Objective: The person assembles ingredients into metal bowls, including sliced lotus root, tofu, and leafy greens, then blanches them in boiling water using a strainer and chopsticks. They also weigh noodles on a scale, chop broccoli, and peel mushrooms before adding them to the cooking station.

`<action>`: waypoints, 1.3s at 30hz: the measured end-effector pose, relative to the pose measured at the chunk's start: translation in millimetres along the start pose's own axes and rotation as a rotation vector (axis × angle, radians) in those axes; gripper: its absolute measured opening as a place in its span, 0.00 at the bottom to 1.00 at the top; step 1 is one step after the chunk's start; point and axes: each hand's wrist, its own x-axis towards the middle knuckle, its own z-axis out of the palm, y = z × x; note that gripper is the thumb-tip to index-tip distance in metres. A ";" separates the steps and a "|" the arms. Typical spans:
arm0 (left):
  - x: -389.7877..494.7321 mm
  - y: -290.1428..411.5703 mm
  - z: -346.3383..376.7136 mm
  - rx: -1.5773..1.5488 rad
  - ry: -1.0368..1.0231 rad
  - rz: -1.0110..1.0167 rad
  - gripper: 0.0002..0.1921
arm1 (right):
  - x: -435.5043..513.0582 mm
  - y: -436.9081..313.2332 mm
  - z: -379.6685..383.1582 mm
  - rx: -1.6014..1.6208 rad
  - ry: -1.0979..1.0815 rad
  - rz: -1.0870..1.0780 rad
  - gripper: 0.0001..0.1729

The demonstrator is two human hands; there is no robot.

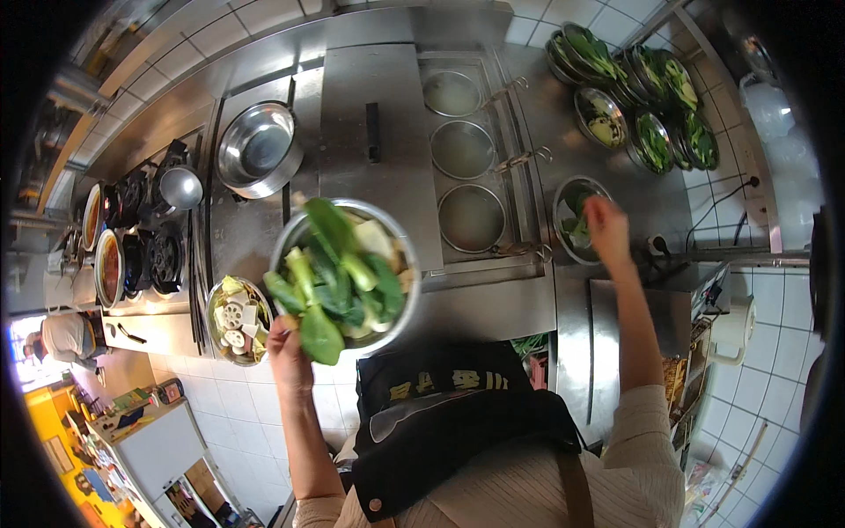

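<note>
My left hand (289, 353) grips the rim of a metal bowl (412, 290), held up in front of me. The bowl is heaped with leafy greens (337, 284) that have thick pale stems, with pale pieces beneath them. Over at the right, my right hand (604, 221) is at a smaller metal bowl (561, 241) holding some greens (575, 228). The fingertips look drawn together over that bowl, and whether they pinch a leaf is unclear. Another metal bowl (239, 360), with sliced lotus root (233, 315) and cabbage, stands left of my left hand.
Three round strainer baskets (472, 218) sit in cloudy liquid in a steel cooker. Stacked empty bowls (257, 148) stand behind left. A ladle (181, 187) and soup pots (110, 267) are by the burners (165, 261). Bowls of greens (653, 142) crowd the back right. Another person (69, 336) is far left.
</note>
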 end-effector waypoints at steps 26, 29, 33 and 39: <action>-236.6 -13.5 -196.5 -0.235 1.000 0.294 0.03 | 106.1 -580.6 306.8 0.712 -0.835 -0.926 0.09; -250.4 -24.4 -197.5 -0.287 1.102 0.333 0.04 | 92.2 -648.1 346.7 0.473 -0.881 -1.113 0.12; -251.1 -34.4 -196.7 -0.298 1.214 0.330 0.09 | 55.4 -710.6 388.3 0.325 -0.706 -1.417 0.09; -248.2 -48.9 -197.4 -0.328 1.279 0.371 0.09 | 37.0 -742.5 421.6 -0.037 -0.685 -1.538 0.10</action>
